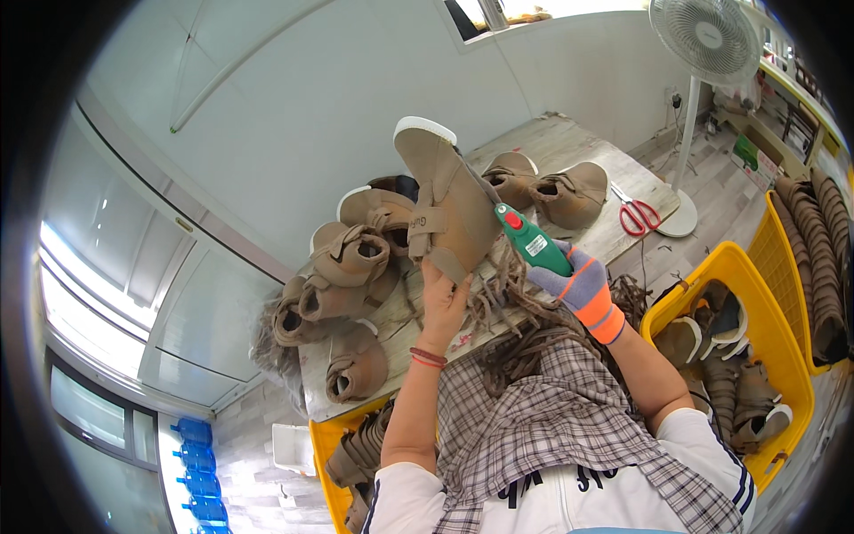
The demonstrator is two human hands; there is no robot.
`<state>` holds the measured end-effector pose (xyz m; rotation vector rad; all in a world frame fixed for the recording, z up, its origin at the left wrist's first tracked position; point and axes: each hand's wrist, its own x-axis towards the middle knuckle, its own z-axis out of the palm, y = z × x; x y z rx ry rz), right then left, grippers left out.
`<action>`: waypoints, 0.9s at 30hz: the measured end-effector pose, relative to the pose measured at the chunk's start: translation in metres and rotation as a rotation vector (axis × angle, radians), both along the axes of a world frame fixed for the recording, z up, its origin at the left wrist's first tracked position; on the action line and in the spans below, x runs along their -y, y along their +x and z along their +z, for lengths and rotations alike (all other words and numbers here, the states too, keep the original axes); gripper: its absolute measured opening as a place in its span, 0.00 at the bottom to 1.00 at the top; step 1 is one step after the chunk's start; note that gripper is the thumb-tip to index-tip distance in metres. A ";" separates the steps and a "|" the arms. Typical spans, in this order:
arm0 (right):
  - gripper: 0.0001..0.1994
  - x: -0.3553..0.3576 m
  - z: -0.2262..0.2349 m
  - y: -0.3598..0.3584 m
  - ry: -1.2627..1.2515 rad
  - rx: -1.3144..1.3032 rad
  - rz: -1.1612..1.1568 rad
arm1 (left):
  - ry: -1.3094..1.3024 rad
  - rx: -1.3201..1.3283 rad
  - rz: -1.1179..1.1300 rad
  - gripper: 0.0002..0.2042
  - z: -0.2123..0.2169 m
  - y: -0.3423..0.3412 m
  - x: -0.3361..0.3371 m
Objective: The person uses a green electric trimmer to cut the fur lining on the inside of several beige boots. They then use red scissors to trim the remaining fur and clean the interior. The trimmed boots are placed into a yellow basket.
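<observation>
The bare left hand (442,298) grips the lower end of a white-soled brown fabric shoe (458,209), toe up, probably to steady it. The gloved right hand (578,287) wraps a green-and-red plastic power tool (536,242), its head at the shoe's right edge; contact is unclear. Below the shoe stands a pale wooden table (583,142); left, similar brown shoes (352,255) crowd together, seemingly for easy reach.

Shoe (463,209), one: brown, white-edged rounded end, strap with dark lettering across; raised above the counter (569,147), tilted, white edge uppermost.

Hand tool (540,248), one: green body, red front section, pale label; held slanting, front end up-left at the shoe's right side, contact unclear.
</observation>
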<state>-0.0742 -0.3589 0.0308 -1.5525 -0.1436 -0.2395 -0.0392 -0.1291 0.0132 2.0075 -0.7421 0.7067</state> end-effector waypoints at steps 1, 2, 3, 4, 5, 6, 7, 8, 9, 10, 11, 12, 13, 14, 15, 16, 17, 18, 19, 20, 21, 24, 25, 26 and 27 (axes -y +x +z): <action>0.23 0.001 -0.001 0.001 -0.001 -0.005 -0.014 | 0.063 0.051 0.008 0.13 0.001 -0.001 0.002; 0.23 0.003 -0.001 0.001 -0.003 -0.009 -0.029 | 0.126 0.103 0.016 0.14 0.001 -0.001 0.005; 0.23 0.005 -0.002 0.002 -0.005 -0.014 -0.044 | 0.131 0.110 0.015 0.14 -0.001 -0.002 0.008; 0.23 0.007 -0.003 0.003 0.043 -0.022 -0.027 | 0.137 0.117 0.014 0.14 -0.004 -0.002 0.012; 0.23 0.009 -0.005 0.005 0.093 -0.031 -0.010 | 0.144 0.122 0.014 0.15 -0.007 -0.003 0.014; 0.23 0.010 -0.005 0.006 0.142 -0.040 0.007 | 0.160 0.133 0.005 0.15 -0.010 -0.004 0.015; 0.23 0.012 -0.005 0.006 0.152 -0.043 0.006 | 0.177 0.144 -0.004 0.15 -0.012 -0.004 0.016; 0.23 0.013 -0.002 0.006 0.160 -0.045 0.004 | 0.193 0.156 -0.013 0.16 -0.013 -0.005 0.017; 0.22 0.015 0.000 0.005 0.169 -0.047 0.002 | 0.216 0.164 -0.014 0.14 -0.015 -0.005 0.018; 0.22 0.017 0.003 0.005 0.186 -0.056 -0.001 | 0.240 0.173 -0.015 0.13 -0.016 -0.006 0.018; 0.21 0.019 0.006 0.005 0.203 -0.066 -0.004 | 0.262 0.181 -0.016 0.12 -0.017 -0.006 0.018; 0.21 0.021 0.007 0.006 0.219 -0.075 -0.007 | 0.261 0.173 -0.038 0.12 -0.020 -0.005 0.018; 0.20 0.024 0.007 0.008 0.224 -0.075 -0.016 | 0.259 0.164 -0.061 0.12 -0.023 -0.003 0.018; 0.20 0.029 0.006 0.010 0.230 -0.072 -0.025 | 0.258 0.157 -0.084 0.12 -0.023 -0.002 0.019; 0.20 0.034 0.005 0.012 0.236 -0.070 -0.036 | 0.219 0.133 -0.049 0.12 -0.022 0.002 0.022; 0.19 0.041 0.000 0.015 0.216 -0.054 -0.078 | 0.181 0.108 -0.017 0.12 -0.019 0.010 0.026; 0.18 0.048 -0.005 0.016 0.211 -0.061 -0.114 | 0.142 0.083 0.022 0.12 -0.014 0.018 0.030; 0.18 0.056 -0.010 0.017 0.202 -0.066 -0.149 | 0.153 0.121 0.026 0.12 -0.005 0.033 0.030; 0.17 0.063 -0.013 0.017 0.193 -0.071 -0.187 | 0.165 0.159 0.029 0.12 0.006 0.054 0.031; 0.15 0.068 -0.012 0.013 0.229 -0.091 -0.218 | 0.189 0.198 0.023 0.13 0.015 0.077 0.032; 0.15 0.074 -0.015 0.011 0.221 -0.094 -0.243 | 0.207 0.238 0.014 0.13 0.021 0.102 0.036; 0.13 0.082 -0.021 0.006 0.178 -0.123 -0.301 | 0.351 0.218 0.157 0.11 0.037 0.169 0.038; 0.13 0.082 -0.024 0.005 0.161 -0.126 -0.303 | 0.462 0.150 0.279 0.09 0.034 0.183 0.031; 0.13 0.089 -0.031 0.005 0.143 -0.131 -0.322 | 0.311 0.410 0.342 0.07 0.032 0.186 0.038; 0.13 0.094 -0.036 0.005 0.125 -0.136 -0.335 | 0.123 0.364 0.406 0.07 0.028 0.184 0.040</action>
